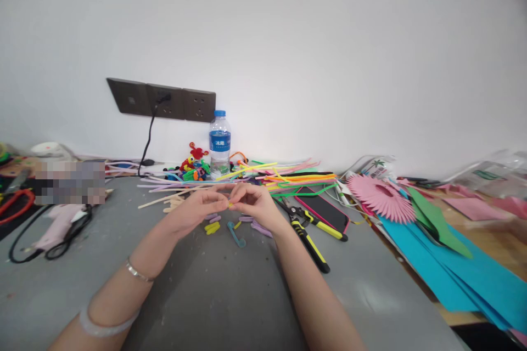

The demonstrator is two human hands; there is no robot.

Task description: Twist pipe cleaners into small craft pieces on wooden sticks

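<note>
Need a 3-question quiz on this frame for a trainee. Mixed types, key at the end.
1. What colour is the small piece between the fingertips of the left hand and right hand?
2. True or false: the pliers lie to the right of the right hand.
3. Which of these stands upright? A: phone; B: plastic bottle; C: green paper.

Key: 1. Yellow. 2. True. 3. B.
</note>
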